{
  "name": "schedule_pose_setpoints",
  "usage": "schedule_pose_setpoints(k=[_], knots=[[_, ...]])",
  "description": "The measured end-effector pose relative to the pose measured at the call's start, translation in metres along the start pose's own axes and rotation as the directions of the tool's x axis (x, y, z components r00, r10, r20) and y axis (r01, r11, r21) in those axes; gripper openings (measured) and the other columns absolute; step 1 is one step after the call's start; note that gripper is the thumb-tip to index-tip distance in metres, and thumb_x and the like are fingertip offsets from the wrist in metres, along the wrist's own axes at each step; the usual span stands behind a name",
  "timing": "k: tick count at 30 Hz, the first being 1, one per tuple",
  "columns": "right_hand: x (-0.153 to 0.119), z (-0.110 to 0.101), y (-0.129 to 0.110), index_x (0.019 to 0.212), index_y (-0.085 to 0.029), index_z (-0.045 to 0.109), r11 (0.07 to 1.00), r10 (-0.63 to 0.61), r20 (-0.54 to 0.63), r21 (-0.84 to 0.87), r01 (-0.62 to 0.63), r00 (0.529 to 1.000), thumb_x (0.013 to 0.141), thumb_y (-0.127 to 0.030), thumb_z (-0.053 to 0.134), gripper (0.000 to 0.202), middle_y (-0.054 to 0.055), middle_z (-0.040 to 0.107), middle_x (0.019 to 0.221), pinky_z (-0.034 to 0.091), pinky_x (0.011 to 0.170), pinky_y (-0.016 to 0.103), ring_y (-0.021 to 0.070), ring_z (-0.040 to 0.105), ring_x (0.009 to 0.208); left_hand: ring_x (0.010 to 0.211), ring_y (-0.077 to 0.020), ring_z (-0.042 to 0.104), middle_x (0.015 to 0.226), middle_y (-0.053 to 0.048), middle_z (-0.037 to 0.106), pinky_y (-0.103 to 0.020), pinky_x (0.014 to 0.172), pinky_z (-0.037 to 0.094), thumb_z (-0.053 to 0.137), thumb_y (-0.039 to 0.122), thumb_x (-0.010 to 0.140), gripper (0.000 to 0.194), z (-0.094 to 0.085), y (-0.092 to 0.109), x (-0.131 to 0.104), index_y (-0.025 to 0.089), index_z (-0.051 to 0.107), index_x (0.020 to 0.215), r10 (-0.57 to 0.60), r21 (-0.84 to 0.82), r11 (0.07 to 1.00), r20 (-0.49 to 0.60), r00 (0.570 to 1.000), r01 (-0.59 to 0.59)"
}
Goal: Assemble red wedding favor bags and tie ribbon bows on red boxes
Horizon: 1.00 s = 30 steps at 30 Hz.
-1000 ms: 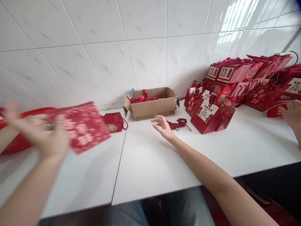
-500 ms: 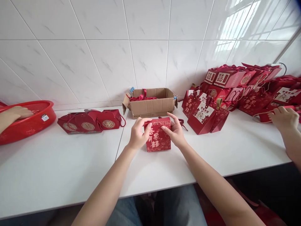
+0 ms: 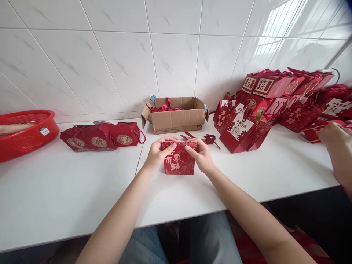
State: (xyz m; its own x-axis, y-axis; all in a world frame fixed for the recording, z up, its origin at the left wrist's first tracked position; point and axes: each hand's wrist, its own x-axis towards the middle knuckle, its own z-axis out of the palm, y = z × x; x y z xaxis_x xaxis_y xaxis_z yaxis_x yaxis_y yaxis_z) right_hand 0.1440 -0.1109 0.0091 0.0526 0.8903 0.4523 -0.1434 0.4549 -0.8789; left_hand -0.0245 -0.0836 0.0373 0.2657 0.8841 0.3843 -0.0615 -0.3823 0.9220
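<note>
A red gift box (image 3: 180,163) with pale lettering and a floral print stands upright on the white table in front of me. My left hand (image 3: 159,152) grips its upper left corner, thumb on the front face and fingers behind. At the upper right corner my right hand (image 3: 200,153) holds it the same way. The top edge of the box is pinched between both hands; its back is hidden. Just behind my right hand lie dark red straps (image 3: 209,139) on the table.
Behind stands a cardboard box (image 3: 178,123) holding red ribbons. Several finished gift boxes (image 3: 100,141) sit left, near a red plastic basket (image 3: 46,128) with a person's hand in it. A pile of red gift boxes (image 3: 272,88) fills the right, where another person's hand (image 3: 334,137) touches one.
Both hands have closed in on the box's top, and its upper part now looks flattened together. My right fingers, raised before, are wrapped behind it. The view has shifted slightly.
</note>
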Motion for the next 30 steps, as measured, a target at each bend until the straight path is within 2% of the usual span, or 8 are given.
schedule_pose_setpoints(k=[4, 8, 9, 11, 15, 22, 26, 30], knots=[[0.006, -0.004, -0.005, 0.093, -0.023, 0.057, 0.998, -0.029, -0.001, -0.063, 0.028, 1.000, 0.083, -0.047, 0.061, 0.026, 0.004, 0.064, 0.096, 0.050, 0.082, 0.034, 0.0183, 0.061, 0.091, 0.106, -0.0225, 0.063, 0.105, -0.008, 0.069, -0.037, 0.093, 0.048, 0.068, 0.039, 0.079, 0.021, -0.001, -0.003, 0.002, 0.019, 0.064, 0.081, 0.006, 0.005, 1.000, -0.073, 0.997, -0.006], [0.034, -0.047, -0.001, 0.105, -0.023, 0.048, 0.978, -0.146, -0.267, -0.184, 0.098, 0.953, 0.092, -0.045, 0.042, 0.026, 0.007, 0.061, 0.111, 0.045, 0.094, 0.037, 0.0177, 0.058, 0.105, 0.096, -0.0197, 0.065, 0.098, -0.006, 0.070, -0.032, 0.087, 0.049, 0.069, 0.041, 0.077, 0.023, -0.005, -0.007, 0.003, 0.019, 0.064, 0.080, 0.063, 0.077, 0.996, -0.175, 0.983, -0.050], [0.041, -0.063, 0.002, 0.106, -0.021, 0.048, 0.947, -0.167, -0.330, -0.316, 0.058, 0.929, 0.091, -0.041, 0.042, 0.026, 0.009, 0.061, 0.110, 0.046, 0.091, 0.037, 0.0185, 0.060, 0.102, 0.089, -0.0184, 0.065, 0.092, -0.005, 0.070, -0.030, 0.082, 0.050, 0.069, 0.043, 0.076, 0.024, -0.006, -0.008, 0.004, 0.019, 0.064, 0.080, 0.059, 0.090, 0.995, -0.192, 0.980, -0.042], [0.051, -0.094, 0.012, 0.103, -0.018, 0.051, 0.762, -0.192, -0.297, -0.646, -0.049, 0.936, 0.088, -0.032, 0.038, 0.024, 0.012, 0.062, 0.106, 0.049, 0.084, 0.039, 0.0205, 0.061, 0.096, 0.073, -0.0153, 0.063, 0.080, -0.002, 0.068, -0.026, 0.068, 0.050, 0.070, 0.045, 0.075, 0.027, -0.007, -0.010, 0.004, 0.019, 0.064, 0.081, 0.026, 0.095, 0.996, -0.217, 0.976, -0.005], [0.048, -0.132, 0.032, 0.093, -0.018, 0.062, 0.638, -0.127, -0.168, -0.768, -0.049, 0.978, 0.072, -0.014, 0.045, 0.027, 0.011, 0.065, 0.103, 0.044, 0.091, 0.044, 0.0240, 0.060, 0.097, 0.061, -0.0117, 0.057, 0.068, 0.001, 0.062, -0.022, 0.058, 0.046, 0.071, 0.046, 0.074, 0.029, -0.006, -0.011, 0.003, 0.019, 0.062, 0.080, -0.001, 0.082, 0.996, -0.238, 0.971, 0.021], [0.033, -0.132, 0.043, 0.114, -0.023, 0.061, 0.542, 0.015, -0.113, -0.834, -0.103, 0.993, 0.064, -0.007, 0.050, 0.054, 0.008, 0.060, 0.117, 0.041, 0.094, 0.046, 0.0197, 0.062, 0.083, 0.068, -0.0127, 0.060, 0.075, -0.001, 0.065, -0.022, 0.064, 0.048, 0.071, 0.045, 0.073, 0.029, -0.002, -0.008, 0.002, 0.018, 0.061, 0.080, 0.001, 0.053, 0.999, -0.218, 0.976, 0.011], [0.037, -0.136, 0.034, 0.098, -0.018, 0.067, 0.563, 0.071, -0.123, -0.814, -0.141, 0.990, 0.066, -0.011, 0.048, 0.038, 0.006, 0.068, 0.096, 0.048, 0.082, 0.033, 0.0188, 0.063, 0.084, 0.065, -0.0124, 0.059, 0.074, -0.001, 0.065, -0.021, 0.061, 0.047, 0.072, 0.045, 0.073, 0.029, 0.000, -0.007, 0.001, 0.018, 0.063, 0.080, -0.004, 0.070, 0.997, -0.214, 0.977, 0.020], [0.037, -0.139, 0.023, 0.074, -0.017, 0.069, 0.570, 0.139, -0.125, -0.802, -0.182, 0.982, 0.072, -0.016, 0.039, 0.030, 0.004, 0.068, 0.074, 0.048, 0.064, 0.027, 0.0159, 0.061, 0.066, 0.064, -0.0118, 0.058, 0.072, 0.000, 0.064, -0.021, 0.060, 0.047, 0.072, 0.044, 0.073, 0.028, 0.000, -0.009, 0.002, 0.019, 0.063, 0.080, -0.001, 0.047, 0.999, -0.212, 0.977, 0.011]])
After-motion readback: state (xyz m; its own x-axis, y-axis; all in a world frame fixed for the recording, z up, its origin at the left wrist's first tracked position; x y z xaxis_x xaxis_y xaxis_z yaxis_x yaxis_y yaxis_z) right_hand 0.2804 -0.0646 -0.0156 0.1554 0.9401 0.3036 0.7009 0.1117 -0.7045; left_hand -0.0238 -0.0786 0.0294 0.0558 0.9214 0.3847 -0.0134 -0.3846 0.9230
